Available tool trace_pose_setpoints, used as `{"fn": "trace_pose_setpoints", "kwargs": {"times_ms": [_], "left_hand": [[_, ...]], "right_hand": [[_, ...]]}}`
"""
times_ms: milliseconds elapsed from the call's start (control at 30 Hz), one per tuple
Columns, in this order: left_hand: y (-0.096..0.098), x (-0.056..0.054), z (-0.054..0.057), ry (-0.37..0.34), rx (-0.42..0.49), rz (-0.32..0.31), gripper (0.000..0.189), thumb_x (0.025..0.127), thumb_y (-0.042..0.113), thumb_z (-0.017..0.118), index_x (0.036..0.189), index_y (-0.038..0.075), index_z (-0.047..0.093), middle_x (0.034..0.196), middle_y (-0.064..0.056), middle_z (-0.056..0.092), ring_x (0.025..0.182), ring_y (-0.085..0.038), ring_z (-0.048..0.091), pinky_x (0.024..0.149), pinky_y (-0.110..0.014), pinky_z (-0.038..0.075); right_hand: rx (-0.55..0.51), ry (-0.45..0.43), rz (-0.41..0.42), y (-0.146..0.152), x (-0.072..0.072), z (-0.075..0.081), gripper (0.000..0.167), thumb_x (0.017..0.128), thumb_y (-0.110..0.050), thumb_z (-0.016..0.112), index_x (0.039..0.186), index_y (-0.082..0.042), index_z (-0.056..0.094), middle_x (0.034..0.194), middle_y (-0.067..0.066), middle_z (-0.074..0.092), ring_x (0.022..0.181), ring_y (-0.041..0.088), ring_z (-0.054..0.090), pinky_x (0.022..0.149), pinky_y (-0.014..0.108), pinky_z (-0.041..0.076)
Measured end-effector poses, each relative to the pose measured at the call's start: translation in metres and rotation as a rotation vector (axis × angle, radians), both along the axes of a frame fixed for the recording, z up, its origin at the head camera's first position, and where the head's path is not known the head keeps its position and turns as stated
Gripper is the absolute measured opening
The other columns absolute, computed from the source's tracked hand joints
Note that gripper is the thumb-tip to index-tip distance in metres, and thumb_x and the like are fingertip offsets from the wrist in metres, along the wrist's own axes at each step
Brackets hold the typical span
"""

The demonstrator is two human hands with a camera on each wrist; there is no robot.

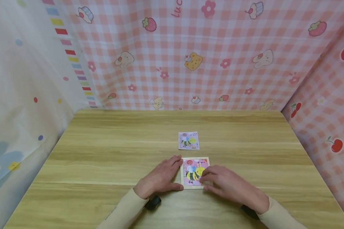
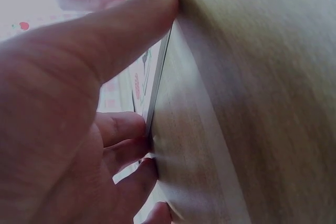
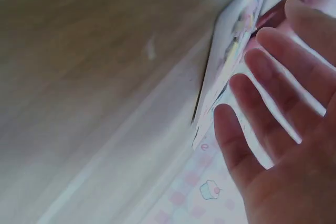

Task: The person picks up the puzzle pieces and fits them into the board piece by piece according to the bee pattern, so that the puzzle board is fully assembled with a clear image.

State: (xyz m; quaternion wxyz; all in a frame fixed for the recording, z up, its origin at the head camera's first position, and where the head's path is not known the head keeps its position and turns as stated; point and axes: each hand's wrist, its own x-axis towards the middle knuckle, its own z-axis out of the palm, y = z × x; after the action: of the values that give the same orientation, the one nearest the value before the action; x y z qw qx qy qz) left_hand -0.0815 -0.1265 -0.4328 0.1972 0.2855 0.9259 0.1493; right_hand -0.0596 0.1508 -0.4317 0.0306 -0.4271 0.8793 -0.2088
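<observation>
A square picture puzzle [image 1: 189, 170] of a bee on pink lies in its pale wooden frame [image 1: 182, 175] on the table. My left hand [image 1: 161, 178] rests along the frame's left side, its thumb at the near corner and its fingertips at the far corner. In the left wrist view the thumb [image 2: 131, 24] is straight against the frame's edge. Over the puzzle's right part is my right hand [image 1: 227, 184], fingertips by the near right corner. The right wrist view shows its fingers [image 3: 268, 114] loosely extended, with no piece visible between them. Its hand hides part of the frame.
A picture card [image 1: 188, 140] with a similar bee lies flat behind the puzzle. The wooden table [image 1: 117, 143] reaches back to a pink checked curtain [image 1: 172, 60]. More patterned cloth hangs at the left and right sides.
</observation>
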Motion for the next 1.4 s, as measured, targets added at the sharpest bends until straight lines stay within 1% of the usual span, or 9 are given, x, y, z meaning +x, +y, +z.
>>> {"fn": "trace_pose_setpoints", "kwargs": {"times_ms": [100, 233, 500, 800, 1000, 1133, 1233, 1300, 1400], "left_hand": [[0.0, 0.0, 0.0, 0.0, -0.004, 0.002, 0.092, 0.091, 0.048, 0.077, 0.159, 0.001, 0.035, 0.168, -0.013, 0.029, 0.154, -0.027, 0.028, 0.125, -0.047, 0.027], [0.0, 0.0, -0.001, 0.002, -0.002, 0.004, 0.092, 0.091, 0.048, 0.078, 0.159, 0.001, 0.035, 0.167, -0.013, 0.029, 0.154, -0.027, 0.028, 0.125, -0.047, 0.027], [0.001, 0.0, -0.001, 0.016, 0.011, -0.001, 0.092, 0.091, 0.047, 0.078, 0.158, 0.0, 0.036, 0.167, -0.014, 0.03, 0.153, -0.028, 0.029, 0.124, -0.047, 0.028], [0.001, 0.0, -0.002, 0.02, -0.001, -0.006, 0.092, 0.092, 0.048, 0.077, 0.159, 0.0, 0.036, 0.167, -0.014, 0.03, 0.153, -0.028, 0.029, 0.124, -0.047, 0.028], [0.0, 0.001, 0.0, 0.11, -0.013, -0.04, 0.091, 0.09, 0.05, 0.077, 0.156, -0.001, 0.04, 0.165, -0.016, 0.034, 0.151, -0.028, 0.034, 0.122, -0.046, 0.032], [0.0, 0.004, 0.001, 0.234, -0.049, -0.104, 0.084, 0.089, 0.052, 0.078, 0.153, 0.005, 0.049, 0.162, -0.013, 0.04, 0.149, -0.029, 0.038, 0.121, -0.047, 0.035], [0.002, 0.007, 0.001, 0.306, -0.076, -0.21, 0.069, 0.092, 0.048, 0.076, 0.149, 0.014, 0.055, 0.16, -0.007, 0.043, 0.148, -0.026, 0.039, 0.119, -0.049, 0.037], [0.003, 0.007, 0.001, 0.326, -0.072, -0.296, 0.057, 0.096, 0.042, 0.073, 0.147, 0.02, 0.059, 0.159, -0.004, 0.046, 0.147, -0.022, 0.041, 0.118, -0.049, 0.039], [0.003, 0.005, -0.001, 0.358, -0.043, -0.408, 0.047, 0.098, 0.035, 0.072, 0.144, 0.024, 0.063, 0.155, -0.002, 0.05, 0.143, -0.018, 0.047, 0.116, -0.043, 0.042]], "right_hand": [[0.027, 0.058, 0.056, 0.002, 0.004, -0.003, 0.029, 0.098, -0.029, 0.074, 0.12, -0.012, 0.077, 0.12, -0.002, 0.069, 0.11, 0.015, 0.064, 0.094, 0.041, 0.057], [0.071, 0.09, 0.064, 0.001, 0.008, -0.005, 0.038, 0.099, -0.035, 0.071, 0.129, -0.013, 0.073, 0.125, 0.0, 0.068, 0.114, 0.017, 0.063, 0.094, 0.043, 0.056], [0.167, 0.047, 0.029, -0.002, 0.012, -0.004, 0.048, 0.098, -0.045, 0.069, 0.139, -0.019, 0.068, 0.132, 0.002, 0.062, 0.118, 0.018, 0.059, 0.095, 0.045, 0.054], [0.212, 0.023, 0.035, -0.005, 0.013, -0.001, 0.05, 0.099, -0.046, 0.067, 0.139, -0.016, 0.068, 0.137, 0.002, 0.061, 0.125, 0.022, 0.057, 0.098, 0.048, 0.053], [0.229, -0.004, 0.037, -0.005, 0.009, 0.003, 0.046, 0.099, -0.042, 0.069, 0.138, -0.018, 0.068, 0.137, 0.002, 0.062, 0.125, 0.022, 0.057, 0.096, 0.047, 0.054], [0.232, -0.003, 0.04, -0.005, 0.008, 0.005, 0.047, 0.098, -0.041, 0.07, 0.138, -0.018, 0.068, 0.137, 0.002, 0.062, 0.123, 0.022, 0.058, 0.094, 0.046, 0.055], [0.237, -0.009, 0.038, -0.006, 0.01, 0.006, 0.049, 0.097, -0.042, 0.071, 0.139, -0.017, 0.067, 0.137, 0.001, 0.063, 0.124, 0.022, 0.058, 0.095, 0.046, 0.056], [0.24, -0.028, 0.035, -0.005, 0.011, 0.006, 0.05, 0.096, -0.042, 0.072, 0.139, -0.016, 0.067, 0.137, 0.0, 0.063, 0.124, 0.022, 0.058, 0.097, 0.046, 0.055], [0.233, -0.052, 0.035, -0.005, 0.012, 0.007, 0.051, 0.096, -0.041, 0.072, 0.141, -0.016, 0.066, 0.137, -0.001, 0.063, 0.125, 0.021, 0.057, 0.098, 0.046, 0.055]]}}
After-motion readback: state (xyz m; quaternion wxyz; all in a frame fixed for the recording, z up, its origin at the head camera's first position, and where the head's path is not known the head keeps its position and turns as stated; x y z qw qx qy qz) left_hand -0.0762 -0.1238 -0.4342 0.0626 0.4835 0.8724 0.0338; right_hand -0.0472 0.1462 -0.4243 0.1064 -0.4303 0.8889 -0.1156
